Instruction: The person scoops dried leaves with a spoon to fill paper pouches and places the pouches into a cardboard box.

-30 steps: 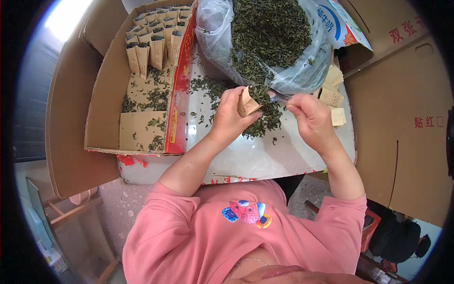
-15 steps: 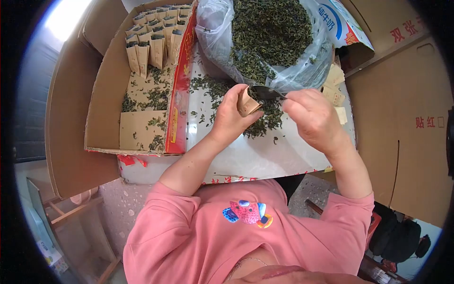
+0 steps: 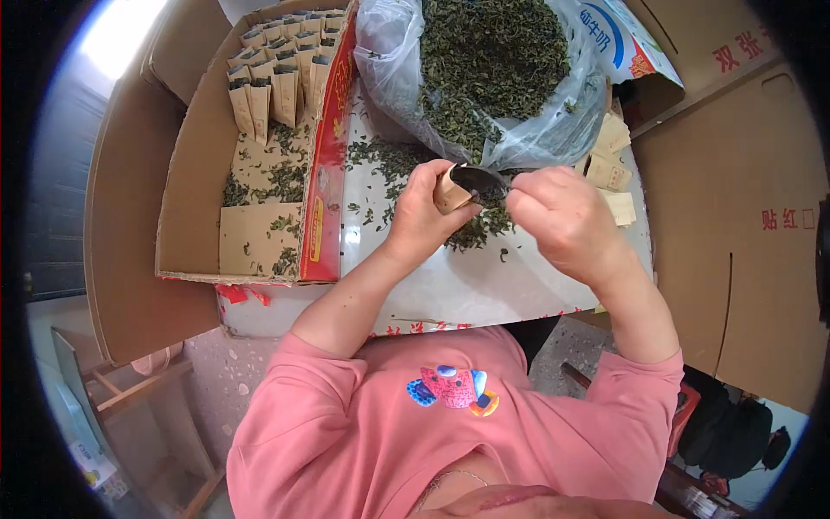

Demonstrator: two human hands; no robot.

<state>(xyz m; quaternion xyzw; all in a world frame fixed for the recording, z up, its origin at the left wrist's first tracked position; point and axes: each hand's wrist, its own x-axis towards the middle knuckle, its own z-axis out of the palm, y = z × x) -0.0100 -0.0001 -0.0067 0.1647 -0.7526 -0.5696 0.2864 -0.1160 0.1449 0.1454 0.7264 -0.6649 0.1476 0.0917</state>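
Note:
My left hand [image 3: 422, 208] is wrapped round a small brown paper bag [image 3: 449, 194], its mouth tilted towards the right. Closed on the handle of a dark spoon [image 3: 482, 182], my right hand [image 3: 566, 216] holds the spoon's bowl at the bag's mouth. Some dark bits show in the bowl. Just behind both hands stands a clear plastic bag [image 3: 393, 78] full of dried green leaves [image 3: 493, 65]. Loose leaves [image 3: 471, 232] lie beneath my hands on the white tabletop [image 3: 415, 290].
A cardboard box [image 3: 194, 199] at left holds rows of filled paper bags [image 3: 285, 91] and scattered leaves. Flat paper bags [image 3: 610, 173] lie at the table's right edge. Large cardboard [image 3: 726, 173] stands on the right, with a printed carton [image 3: 640, 52] behind.
The spoon's bowl has turned, its inside now showing, and sits at the paper bag's mouth. My right hand has shifted slightly left. The left hand stays nearly in place.

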